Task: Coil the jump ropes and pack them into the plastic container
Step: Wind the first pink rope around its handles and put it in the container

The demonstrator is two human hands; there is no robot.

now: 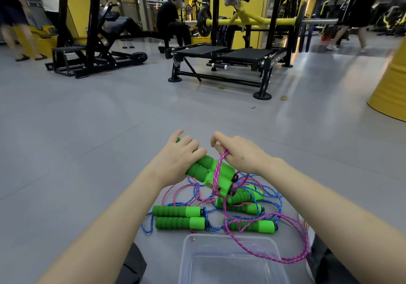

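The plastic container (pixel 219 270) is sitting nearest with nothing coiled inside, just a slack loop of the pink rope (pixel 301 255) drooping over its right corner. Right behind it the other jump ropes (pixel 241 204) are lying tangled on the floor. Farther out, the left grip (pixel 178 158) is curling round a pair of green handles (pixel 211 171), and the right grip (pixel 239 151) is pinching the pink rope and looping it across them. I'd be pulling each wrap snug and lifting that slack clear of the pile.
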